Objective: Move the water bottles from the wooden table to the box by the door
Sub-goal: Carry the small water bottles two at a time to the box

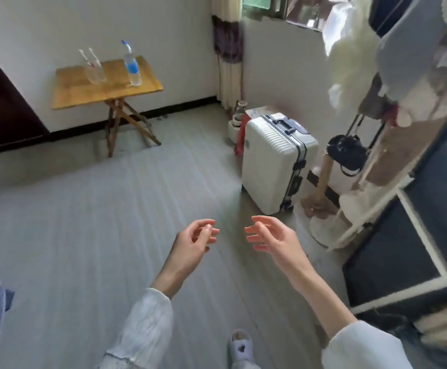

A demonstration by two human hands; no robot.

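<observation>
A grey-floored room has a wooden table (105, 85) against the far wall. Three bottles stand on the table: two clear bottles (94, 67) together and a blue-labelled bottle (132, 65), its print unreadable. Well short of the table, the left hand (194, 242) and right hand (271, 237) hang empty, fingers loosely curled.

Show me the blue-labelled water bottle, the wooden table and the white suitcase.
blue-labelled water bottle (132, 66): head view, on its blue label.
wooden table (84, 94): head view, bare tabletop.
white suitcase (267, 161): head view, ribbed front shell.
</observation>
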